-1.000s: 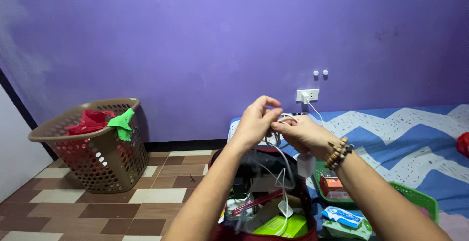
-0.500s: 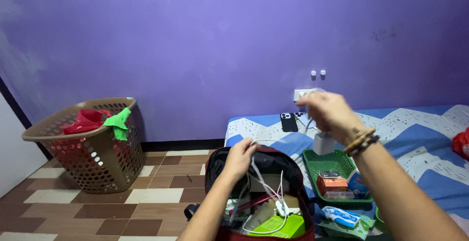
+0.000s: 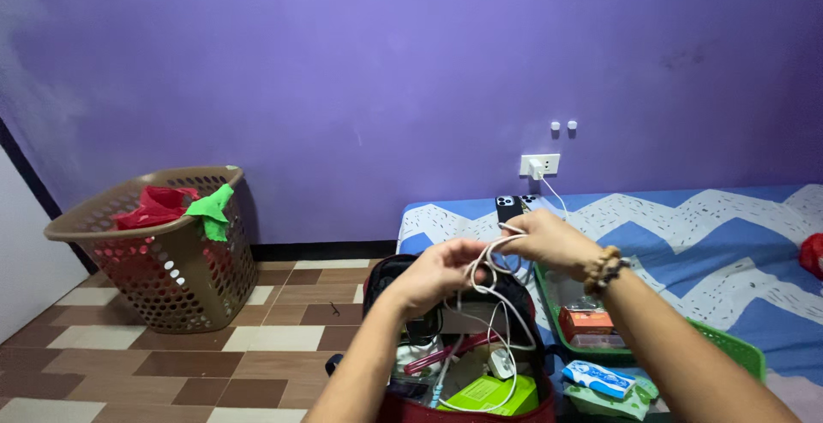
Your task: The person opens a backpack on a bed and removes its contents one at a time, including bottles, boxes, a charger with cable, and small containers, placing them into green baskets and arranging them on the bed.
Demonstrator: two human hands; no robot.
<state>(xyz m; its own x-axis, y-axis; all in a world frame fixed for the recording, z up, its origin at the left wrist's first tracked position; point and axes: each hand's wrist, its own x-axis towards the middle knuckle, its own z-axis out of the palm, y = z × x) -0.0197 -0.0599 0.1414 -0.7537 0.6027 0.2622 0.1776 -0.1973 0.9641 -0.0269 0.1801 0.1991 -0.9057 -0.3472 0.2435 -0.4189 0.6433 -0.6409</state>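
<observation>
Pinching a thin white charger cable point(image 3: 490, 262), the left hand point(image 3: 435, 272) and right hand point(image 3: 549, 240) are raised above the open red-trimmed black bag point(image 3: 514, 299); the cable's plug end is obscured.

I see a purple wall point(image 3: 411, 72), a brown basket point(image 3: 154, 252) with red and green cloth point(image 3: 212, 209), and brown, tan and cream floor tiles point(image 3: 214, 346). The bed point(image 3: 729, 243) shows blue-and-white zigzags. White cable point(image 3: 490, 303); red-edged black bag point(image 3: 463, 337); green tray point(image 3: 729, 348).
</observation>
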